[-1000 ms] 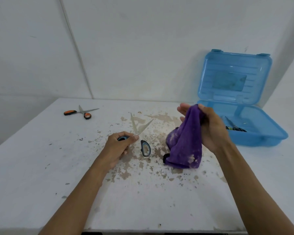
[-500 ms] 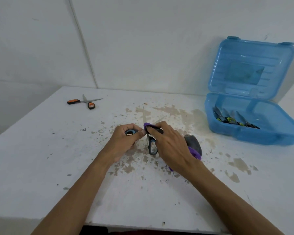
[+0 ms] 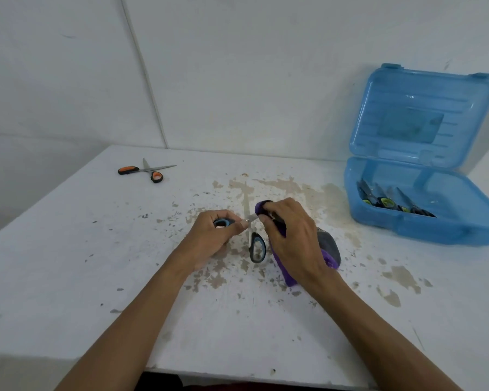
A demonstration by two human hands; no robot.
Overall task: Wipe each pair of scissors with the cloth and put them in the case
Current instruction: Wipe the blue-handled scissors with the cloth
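Note:
A pair of blue-and-black handled scissors [image 3: 257, 247] lies opened at the middle of the white table. My left hand [image 3: 216, 231] grips its left handle loop. My right hand [image 3: 292, 237] holds the purple cloth [image 3: 331, 256] wrapped round one blade, which is mostly hidden by cloth and fingers. The other handle loop hangs free between my hands. An orange-and-black handled pair of scissors [image 3: 146, 172] lies at the far left. The blue plastic case [image 3: 412, 224] stands open at the right with several scissors [image 3: 390, 203] inside.
The white table [image 3: 96, 277] has worn, peeled brown patches around the middle. Its front edge runs near the bottom of the view. White walls close off the back and left. The case's lid [image 3: 421, 117] leans upright against the wall.
My right hand brought the cloth down from the air onto the scissors' blade and closed round it. The left hand kept its grip on the handle. The view shifted left.

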